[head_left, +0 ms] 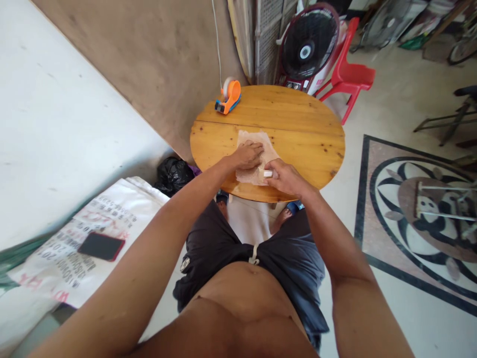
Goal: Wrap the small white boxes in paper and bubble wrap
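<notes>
A crumpled sheet of brown paper [250, 140] lies on the round wooden table [309, 139], near its front edge. My left hand [248, 154] presses down on the middle of the paper with its fingers curled. My right hand [283, 178] rests at the paper's lower right corner, pinched on a small white object [267, 173] that I cannot name.
An orange tape dispenser [228, 97] sits at the table's far left edge. Behind the table stand a fan [307, 47] and a red plastic chair [348, 74]. A black phone [100, 246] lies on a printed white sack at left. A black bag [173, 174] sits by the wall.
</notes>
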Tool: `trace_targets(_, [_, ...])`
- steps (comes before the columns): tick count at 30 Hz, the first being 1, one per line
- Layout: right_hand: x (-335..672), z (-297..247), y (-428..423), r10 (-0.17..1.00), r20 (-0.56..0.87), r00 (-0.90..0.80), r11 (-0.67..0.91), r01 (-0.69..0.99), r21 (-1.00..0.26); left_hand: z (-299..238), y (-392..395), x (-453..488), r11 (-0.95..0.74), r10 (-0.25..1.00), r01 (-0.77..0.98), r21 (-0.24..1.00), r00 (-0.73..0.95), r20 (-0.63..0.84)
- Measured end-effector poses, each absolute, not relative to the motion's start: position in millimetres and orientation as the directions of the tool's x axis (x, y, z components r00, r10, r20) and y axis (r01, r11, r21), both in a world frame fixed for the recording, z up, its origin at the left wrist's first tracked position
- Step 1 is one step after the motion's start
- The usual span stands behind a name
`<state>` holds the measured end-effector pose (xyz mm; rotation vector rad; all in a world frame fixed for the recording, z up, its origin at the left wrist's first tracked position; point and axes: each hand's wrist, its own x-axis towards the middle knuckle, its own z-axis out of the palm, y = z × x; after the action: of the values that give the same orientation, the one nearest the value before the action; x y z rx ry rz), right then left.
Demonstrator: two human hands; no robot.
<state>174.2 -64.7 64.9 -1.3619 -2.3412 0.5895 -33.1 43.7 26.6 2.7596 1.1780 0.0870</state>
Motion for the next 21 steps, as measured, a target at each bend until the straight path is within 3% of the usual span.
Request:
trace_targets(14, [182.0,39.3,-84.7,0.792,0.277,-0.545,0.606,0.642,-0.470,22.0,43.1,-27.2,-0.633,0.769,0.751,0.189,0.638,0.041])
trace_targets(21, [182.7,33.9,-72.7,0.803,0.328,-0.498,0.595,0.640,-0.486,25.5,47.7,-20.3,-0.586,0.806,0.790,0.180,0.591,0.026])
